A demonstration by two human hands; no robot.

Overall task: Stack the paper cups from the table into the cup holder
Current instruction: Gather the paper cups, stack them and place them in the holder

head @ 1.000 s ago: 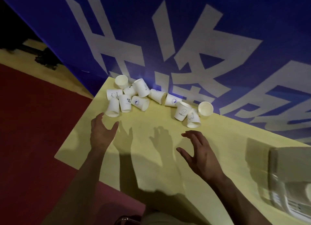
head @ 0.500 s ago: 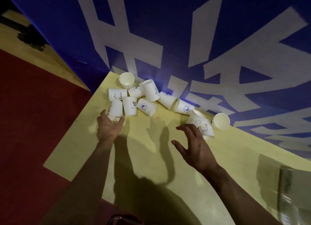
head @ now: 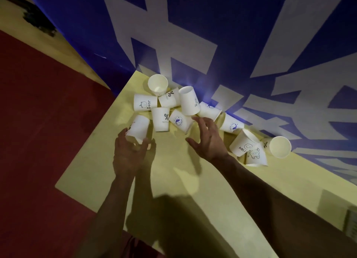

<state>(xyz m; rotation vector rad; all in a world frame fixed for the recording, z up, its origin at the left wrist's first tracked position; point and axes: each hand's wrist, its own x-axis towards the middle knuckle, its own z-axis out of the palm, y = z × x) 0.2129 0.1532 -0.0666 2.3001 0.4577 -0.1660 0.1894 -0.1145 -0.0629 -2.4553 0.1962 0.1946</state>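
Note:
Several white paper cups lie scattered at the far end of the yellow table (head: 173, 182), some upright, most on their sides. My left hand (head: 129, 151) has its fingers and thumb around the mouth end of the nearest paper cup (head: 138, 127), which lies tilted near the table's left edge. My right hand (head: 208, 140) hovers with fingers spread, its fingertips just short of a lying cup with a blue logo (head: 180, 122). An upright "HELLO" cup (head: 243, 143) stands just right of that hand. No cup holder can be made out for sure.
A blue wall with large white characters (head: 222, 45) rises right behind the cups. Red floor (head: 38, 141) lies left of the table. A pale, blurred object (head: 350, 224) sits at the table's right edge. An open-mouthed cup (head: 280, 146) lies at the far right of the pile.
Both hands have moved forward to the cups. My left hand has closed around the nearest cup, and my right hand has shifted left, away from the "HELLO" cup toward the blue-logo cup.

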